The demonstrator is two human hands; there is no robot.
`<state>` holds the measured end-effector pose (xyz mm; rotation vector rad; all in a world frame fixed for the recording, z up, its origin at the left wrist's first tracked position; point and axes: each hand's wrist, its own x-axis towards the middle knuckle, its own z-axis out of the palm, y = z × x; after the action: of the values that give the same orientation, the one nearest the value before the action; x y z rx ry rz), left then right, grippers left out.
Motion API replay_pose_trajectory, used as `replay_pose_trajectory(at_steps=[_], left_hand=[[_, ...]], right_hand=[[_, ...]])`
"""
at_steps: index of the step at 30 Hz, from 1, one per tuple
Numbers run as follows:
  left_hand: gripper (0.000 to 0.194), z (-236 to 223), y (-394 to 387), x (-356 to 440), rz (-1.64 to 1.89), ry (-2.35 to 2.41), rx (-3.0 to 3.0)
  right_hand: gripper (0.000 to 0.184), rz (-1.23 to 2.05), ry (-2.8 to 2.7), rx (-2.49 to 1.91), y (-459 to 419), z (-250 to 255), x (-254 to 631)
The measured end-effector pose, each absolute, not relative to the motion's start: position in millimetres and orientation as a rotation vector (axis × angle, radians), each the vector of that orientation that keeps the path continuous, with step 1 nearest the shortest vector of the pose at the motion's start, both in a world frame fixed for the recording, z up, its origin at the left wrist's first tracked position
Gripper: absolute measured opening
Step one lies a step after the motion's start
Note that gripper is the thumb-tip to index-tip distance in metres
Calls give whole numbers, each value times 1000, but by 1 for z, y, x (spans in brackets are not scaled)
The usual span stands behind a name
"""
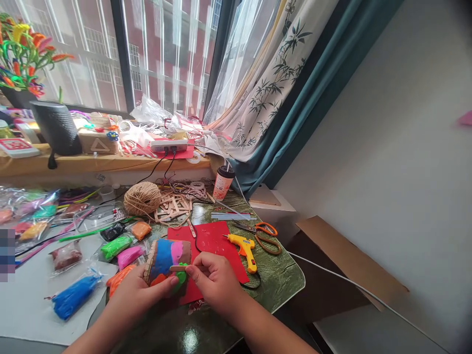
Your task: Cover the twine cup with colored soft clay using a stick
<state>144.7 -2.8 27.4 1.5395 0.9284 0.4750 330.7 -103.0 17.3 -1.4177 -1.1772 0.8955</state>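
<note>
My left hand (138, 290) is wrapped round a small round pot (162, 258) lying on its side, its wall coated with patches of blue, pink, brown, orange and green clay. A rope-like trim edges its left end. Between thumb and fingers, my right hand (216, 278) pinches a short wooden craft stick (178, 268). The stick's tip lies against the pot beside the green clay (180, 281). Under the hands is a red sheet (206, 236). A yellow glue gun (243, 250) rests on the sheet, right of my right hand.
Bagged clay packs, including a blue one (75, 296) and a green one (116, 248), lie left on a white sheet (25, 314). Behind are a twine ball (142, 198), wooden sticks (172, 208) and a lidded cup (223, 183). Scissors (263, 236) lie near the table's right edge.
</note>
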Motion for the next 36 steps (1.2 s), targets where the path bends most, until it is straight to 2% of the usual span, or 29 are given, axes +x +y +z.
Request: replay_pose_trajectory(at_steps=[7,16,25,36], left_hand=[[49,12,5,143,471,899,1548],[51,34,-2,145,437,920,1628],[36,42,-9,146,402,831,1623],[40,21,-3,140,452,796,1608]], right_hand=[[53,939,-1077,-1427,-97,19,331],[50,986,-1030,-1506,-97,32,337],[53,1002,-957,-1460,-98,41,351],[50,1051,-1104,-1558,-112,47,335]])
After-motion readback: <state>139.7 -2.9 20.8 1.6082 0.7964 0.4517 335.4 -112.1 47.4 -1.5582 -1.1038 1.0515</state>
